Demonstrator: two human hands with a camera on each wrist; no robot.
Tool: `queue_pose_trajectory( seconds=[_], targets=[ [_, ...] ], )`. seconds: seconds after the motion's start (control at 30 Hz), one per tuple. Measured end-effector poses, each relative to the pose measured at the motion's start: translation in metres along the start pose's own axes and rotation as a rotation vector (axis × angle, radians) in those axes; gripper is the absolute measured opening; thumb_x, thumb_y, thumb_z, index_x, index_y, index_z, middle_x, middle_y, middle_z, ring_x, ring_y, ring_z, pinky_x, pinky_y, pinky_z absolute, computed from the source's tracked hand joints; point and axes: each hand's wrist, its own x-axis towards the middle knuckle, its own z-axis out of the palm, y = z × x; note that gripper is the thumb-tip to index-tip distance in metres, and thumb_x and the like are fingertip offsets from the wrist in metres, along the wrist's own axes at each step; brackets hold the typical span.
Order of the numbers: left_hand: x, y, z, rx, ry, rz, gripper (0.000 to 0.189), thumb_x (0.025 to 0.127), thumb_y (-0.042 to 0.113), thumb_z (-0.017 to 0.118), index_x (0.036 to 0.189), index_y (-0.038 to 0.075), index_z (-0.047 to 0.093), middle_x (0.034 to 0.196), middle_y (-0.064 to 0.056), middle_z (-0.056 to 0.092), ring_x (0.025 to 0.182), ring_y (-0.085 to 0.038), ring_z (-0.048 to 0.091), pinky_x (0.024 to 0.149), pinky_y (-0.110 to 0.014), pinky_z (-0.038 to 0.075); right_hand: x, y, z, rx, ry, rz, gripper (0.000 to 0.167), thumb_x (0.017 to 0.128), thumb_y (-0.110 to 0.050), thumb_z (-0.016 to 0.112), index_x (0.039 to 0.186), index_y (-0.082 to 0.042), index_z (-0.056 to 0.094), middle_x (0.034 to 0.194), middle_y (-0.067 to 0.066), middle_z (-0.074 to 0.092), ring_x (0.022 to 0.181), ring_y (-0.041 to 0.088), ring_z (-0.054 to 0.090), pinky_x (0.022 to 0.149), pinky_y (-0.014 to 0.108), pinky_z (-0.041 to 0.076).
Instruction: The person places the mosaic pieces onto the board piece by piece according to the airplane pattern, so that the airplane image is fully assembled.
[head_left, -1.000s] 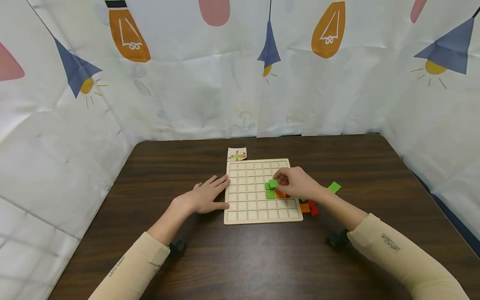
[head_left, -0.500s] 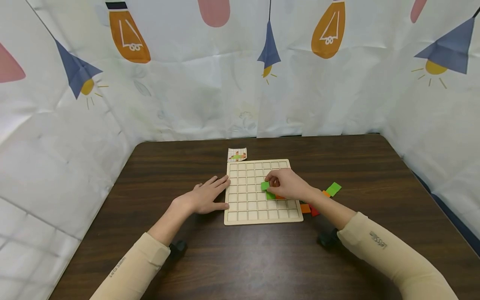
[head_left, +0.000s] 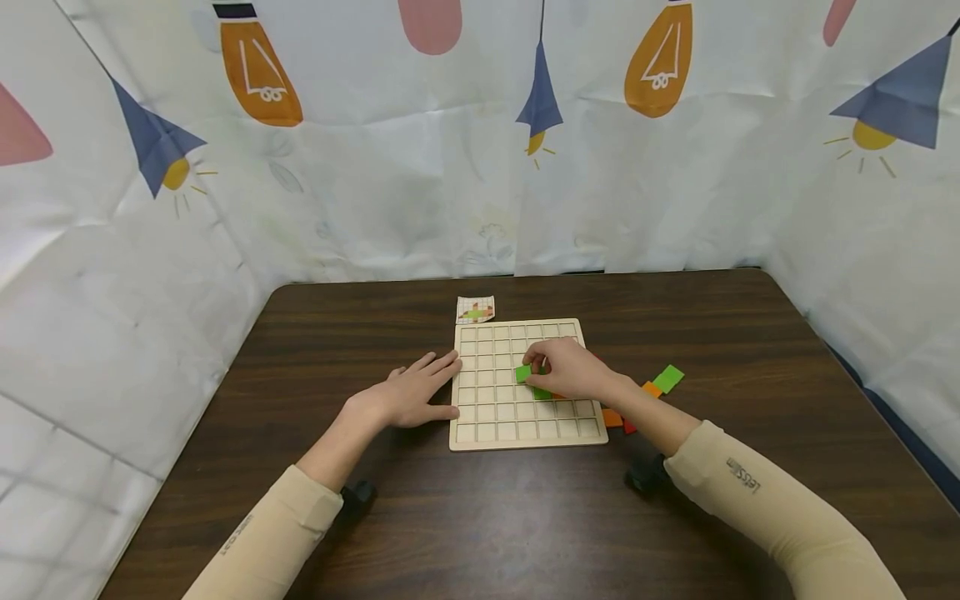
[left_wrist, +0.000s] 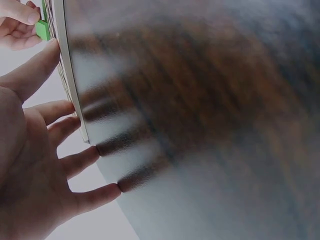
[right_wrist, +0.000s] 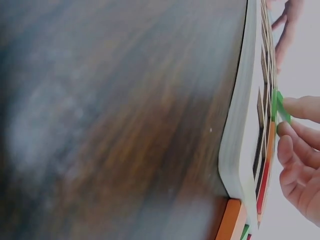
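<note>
A wooden grid board (head_left: 495, 433) lies mid-table with green, orange and red square tiles set in its right half. My right hand (head_left: 573, 368) reaches over the board and pinches a green square tile (head_left: 522, 374) between thumb and fingers, just left of the placed green tiles. In the right wrist view, that green tile (right_wrist: 283, 107) is tilted close over the board's surface. My left hand (head_left: 408, 396) lies spread on the table, fingertips and thumb at the board's left edge. The left wrist view shows straight, parted fingers on that hand (left_wrist: 35, 160).
A small pattern card (head_left: 476, 310) lies behind the board's back left corner. Right of the board are loose tiles: a green tile (head_left: 668, 378), an orange tile (head_left: 612, 417) and some red ones, partly under the right forearm. A printed white curtain (head_left: 390, 200) surrounds the table.
My right hand has moved left across the board with the green tile, which is now lowered left of the other green tiles. The left hand has stayed in place.
</note>
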Motion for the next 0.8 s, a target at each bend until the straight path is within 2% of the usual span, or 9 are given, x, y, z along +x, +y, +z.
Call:
queue_pose_trajectory(
  seconds=[0.13, 0.47, 0.67, 0.8],
  targets=[
    [0.000, 0.000, -0.001, 0.006, -0.005, -0.001, 0.083, 0.102, 0.052, 0.058, 0.166, 0.015, 0.021, 0.172, -0.006, 0.010, 0.155, -0.038, 0.009, 0.114, -0.071, 0.018, 0.002, 0.000, 0.001, 0.006, -0.009, -0.011, 0.021, 0.091, -0.014, 0.080, 0.108, -0.004, 0.073, 0.084, -0.006, 0.066, 0.075, 0.010, 0.060, 0.071, 0.032, 0.051],
    [0.000, 0.001, -0.001, 0.009, 0.001, 0.003, 0.082, 0.102, 0.051, 0.059, 0.166, 0.014, 0.022, 0.172, -0.007, 0.011, 0.155, -0.039, 0.011, 0.113, -0.072, 0.020, 0.005, -0.001, 0.004, 0.002, -0.027, 0.020, 0.024, 0.091, -0.014, 0.080, 0.111, -0.003, 0.073, 0.087, -0.005, 0.066, 0.080, 0.011, 0.061, 0.077, 0.034, 0.052],
    [0.000, 0.001, 0.001, -0.002, 0.005, -0.001, 0.083, 0.102, 0.051, 0.060, 0.166, 0.014, 0.022, 0.171, -0.007, 0.012, 0.155, -0.038, 0.010, 0.112, -0.073, 0.020, 0.000, 0.003, 0.001, 0.002, -0.018, -0.005, 0.026, 0.091, -0.015, 0.080, 0.113, -0.004, 0.072, 0.088, -0.004, 0.066, 0.070, 0.011, 0.057, 0.072, 0.032, 0.051],
    [0.000, 0.003, -0.001, -0.002, 0.001, -0.012, 0.083, 0.102, 0.051, 0.060, 0.166, 0.015, 0.022, 0.172, -0.007, 0.011, 0.155, -0.038, 0.010, 0.113, -0.072, 0.020, -0.008, 0.009, -0.009, 0.037, 0.007, 0.009, 0.024, 0.093, -0.016, 0.078, 0.114, -0.004, 0.071, 0.090, -0.003, 0.066, 0.073, 0.012, 0.060, 0.070, 0.033, 0.052]
  ],
)
